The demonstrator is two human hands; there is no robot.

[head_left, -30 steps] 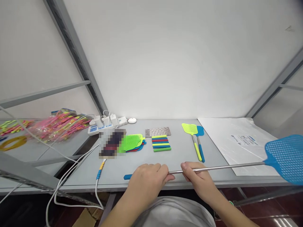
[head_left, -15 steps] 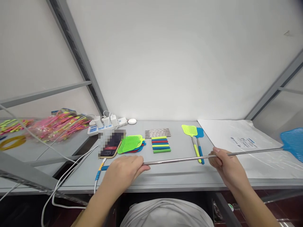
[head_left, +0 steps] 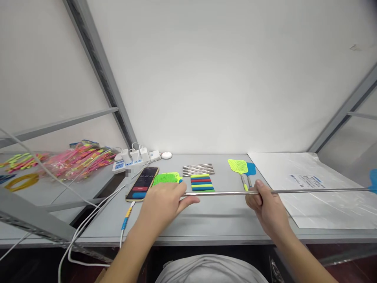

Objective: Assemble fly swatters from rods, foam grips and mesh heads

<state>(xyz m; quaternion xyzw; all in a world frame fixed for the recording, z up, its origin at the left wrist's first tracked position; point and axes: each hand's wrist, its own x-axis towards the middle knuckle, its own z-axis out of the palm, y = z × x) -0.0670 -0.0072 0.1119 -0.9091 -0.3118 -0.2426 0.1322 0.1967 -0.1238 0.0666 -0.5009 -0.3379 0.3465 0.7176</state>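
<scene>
I hold a long blue fly swatter level above the grey table [head_left: 206, 224]. Its metal rod [head_left: 309, 191] runs to the right, where only a sliver of the blue head [head_left: 373, 180] shows at the frame edge. My left hand [head_left: 165, 202] is closed round the handle end, which it hides. My right hand [head_left: 266, 206] grips the rod further along, fingers wrapped round it. Behind the rod lie a stack of coloured grip sleeves [head_left: 202, 182], a pile of swatter heads [head_left: 166, 179] and two short assembled swatters [head_left: 243, 171].
A phone [head_left: 143, 182] on a cable lies left of the swatter heads. A power strip [head_left: 135, 159] sits at the back left. Short metal rods [head_left: 198, 169] lie behind the sleeves. Plastic bags [head_left: 309, 184] cover the right side. Packaged swatters [head_left: 76, 159] lie on the left shelf.
The rod has been pulled out much longer and lifted, and the blue head has moved right, almost out of view. My right hand slid right along the rod, then back a little.
</scene>
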